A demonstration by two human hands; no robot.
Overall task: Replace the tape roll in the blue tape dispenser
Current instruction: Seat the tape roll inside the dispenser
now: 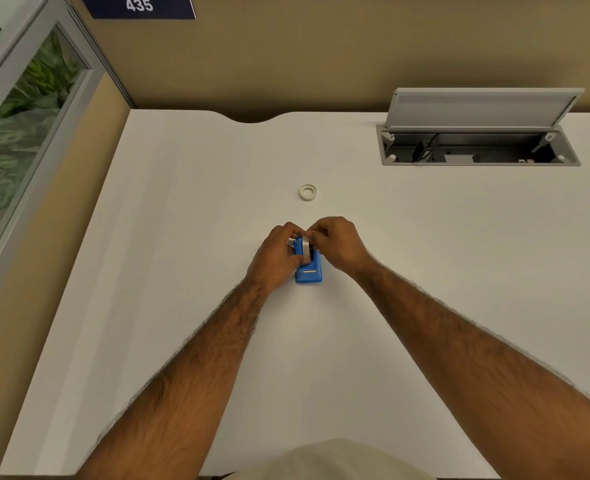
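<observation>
The blue tape dispenser [309, 273] stands on the white desk [182, 237], its cutter end toward me. A tape roll [306, 244] sits in its top, edge-on. My left hand [276, 259] grips the dispenser's left side, thumb across the body. My right hand [338, 242] comes in from the right, and its fingertips pinch the roll at the top. A second, small white tape roll [308, 192] lies flat on the desk a short way beyond both hands, untouched.
An open cable hatch [478, 147] with its raised lid [480, 107] is set into the desk at the back right. A tan partition wall runs behind, and a glass panel [27, 133] stands at the left.
</observation>
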